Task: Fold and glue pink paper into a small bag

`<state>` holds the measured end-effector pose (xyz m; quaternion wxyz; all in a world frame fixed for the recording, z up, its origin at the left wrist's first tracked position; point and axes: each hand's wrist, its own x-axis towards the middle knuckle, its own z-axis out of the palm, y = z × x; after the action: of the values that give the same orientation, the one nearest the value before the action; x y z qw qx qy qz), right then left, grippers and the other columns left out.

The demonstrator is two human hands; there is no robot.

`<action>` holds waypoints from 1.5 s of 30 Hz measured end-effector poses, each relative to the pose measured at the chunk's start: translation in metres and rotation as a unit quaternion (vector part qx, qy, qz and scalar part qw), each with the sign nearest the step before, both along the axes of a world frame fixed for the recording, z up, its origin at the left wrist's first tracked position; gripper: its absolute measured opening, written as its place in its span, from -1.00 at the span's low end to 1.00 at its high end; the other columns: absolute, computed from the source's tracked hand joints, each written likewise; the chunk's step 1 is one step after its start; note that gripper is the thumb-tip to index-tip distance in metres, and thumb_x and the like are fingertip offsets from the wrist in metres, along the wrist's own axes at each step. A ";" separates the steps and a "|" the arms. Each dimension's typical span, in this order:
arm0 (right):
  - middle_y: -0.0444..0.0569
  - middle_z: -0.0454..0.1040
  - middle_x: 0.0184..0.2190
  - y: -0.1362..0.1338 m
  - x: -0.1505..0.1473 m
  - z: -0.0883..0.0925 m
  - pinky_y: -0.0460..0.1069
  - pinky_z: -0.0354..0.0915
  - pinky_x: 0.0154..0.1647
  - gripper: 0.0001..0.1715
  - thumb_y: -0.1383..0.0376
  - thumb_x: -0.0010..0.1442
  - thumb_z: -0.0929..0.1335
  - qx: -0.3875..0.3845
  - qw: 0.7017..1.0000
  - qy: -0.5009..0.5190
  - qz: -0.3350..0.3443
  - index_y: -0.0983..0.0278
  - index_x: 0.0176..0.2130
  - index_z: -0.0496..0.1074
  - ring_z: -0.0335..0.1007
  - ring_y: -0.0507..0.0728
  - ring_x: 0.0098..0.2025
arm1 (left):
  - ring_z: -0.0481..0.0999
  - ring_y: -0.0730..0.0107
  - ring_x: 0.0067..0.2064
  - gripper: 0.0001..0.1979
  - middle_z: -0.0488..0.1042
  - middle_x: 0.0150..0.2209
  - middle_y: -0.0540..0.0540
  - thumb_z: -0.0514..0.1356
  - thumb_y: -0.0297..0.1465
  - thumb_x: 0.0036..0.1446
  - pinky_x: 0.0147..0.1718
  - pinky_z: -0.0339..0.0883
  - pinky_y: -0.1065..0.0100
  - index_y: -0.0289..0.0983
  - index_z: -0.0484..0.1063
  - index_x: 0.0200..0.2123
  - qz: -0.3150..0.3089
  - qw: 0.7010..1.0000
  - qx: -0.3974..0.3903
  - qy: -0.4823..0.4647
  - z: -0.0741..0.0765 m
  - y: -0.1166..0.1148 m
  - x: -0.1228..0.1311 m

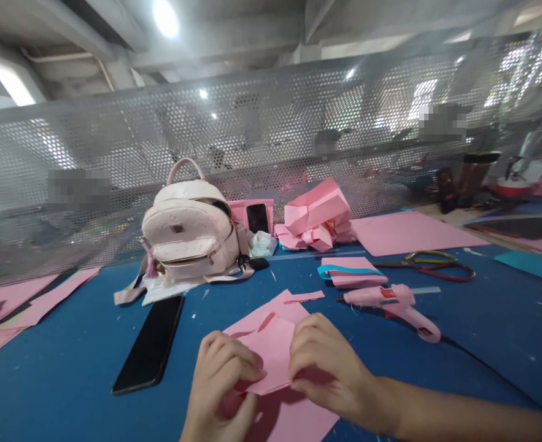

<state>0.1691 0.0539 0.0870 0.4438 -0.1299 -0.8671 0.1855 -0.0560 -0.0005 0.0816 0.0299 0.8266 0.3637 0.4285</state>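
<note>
Both of my hands pinch a folded pink paper piece (273,353) low in the middle of the head view. My left hand (222,387) grips its left edge with thumb and fingers closed. My right hand (328,365) holds the right edge, fingers curled over the fold. A larger pink sheet (293,417) lies on the blue table (68,368) under my hands.
A black phone (151,344) lies left of my hands. A pink glue gun (393,304) with its cord rests to the right, scissors (429,264) beyond it. A pale pink backpack (190,236), folded pink paper shapes (319,218) and a perforated metal screen (252,135) stand behind.
</note>
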 end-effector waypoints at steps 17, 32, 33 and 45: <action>-0.14 0.45 -0.37 0.001 -0.001 -0.004 0.05 0.19 -0.10 -0.66 0.07 0.44 0.22 -0.032 0.999 0.010 0.010 0.20 -0.26 0.38 0.31 0.08 -0.23 | 0.48 0.31 -0.31 -0.76 0.53 -0.34 0.01 0.12 -0.65 0.02 -0.18 0.19 0.17 -0.20 0.33 -0.28 -0.004 1.000 0.018 0.017 0.001 0.001 0.001; -0.13 0.40 -0.38 0.001 -0.003 -0.009 0.05 0.16 -0.15 -0.68 0.05 0.40 0.27 -0.068 0.997 0.043 -0.003 0.21 -0.29 0.36 0.28 0.10 -0.27 | 0.52 0.34 -0.29 -0.76 0.61 -0.32 0.09 0.22 -0.62 0.13 0.04 0.02 0.15 -0.16 0.39 -0.23 0.014 0.998 0.045 0.040 0.020 -0.001 0.000; -0.12 0.40 -0.38 0.001 -0.003 -0.010 0.05 0.16 -0.16 -0.68 0.06 0.40 0.27 -0.067 0.997 0.044 -0.004 0.21 -0.29 0.36 0.28 0.10 -0.27 | 0.52 0.34 -0.30 -0.75 0.61 -0.32 0.09 0.23 -0.62 0.13 0.04 0.02 0.15 -0.15 0.40 -0.23 0.013 0.998 0.047 0.041 0.021 -0.002 0.000; -0.12 0.42 -0.39 0.000 -0.003 -0.007 0.06 0.16 -0.17 -0.67 0.06 0.41 0.26 -0.050 0.998 0.037 -0.014 0.21 -0.28 0.37 0.29 0.10 -0.29 | 0.53 0.36 -0.34 -0.77 0.62 -0.35 0.13 0.24 -0.61 0.13 0.06 0.02 0.15 -0.14 0.41 -0.27 0.023 0.998 0.052 0.018 0.020 -0.002 0.003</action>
<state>0.1658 0.0535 0.0797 0.4709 -0.1570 -0.8380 0.2266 -0.0527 -0.0028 0.1020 -0.0291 0.8263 0.3602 0.4320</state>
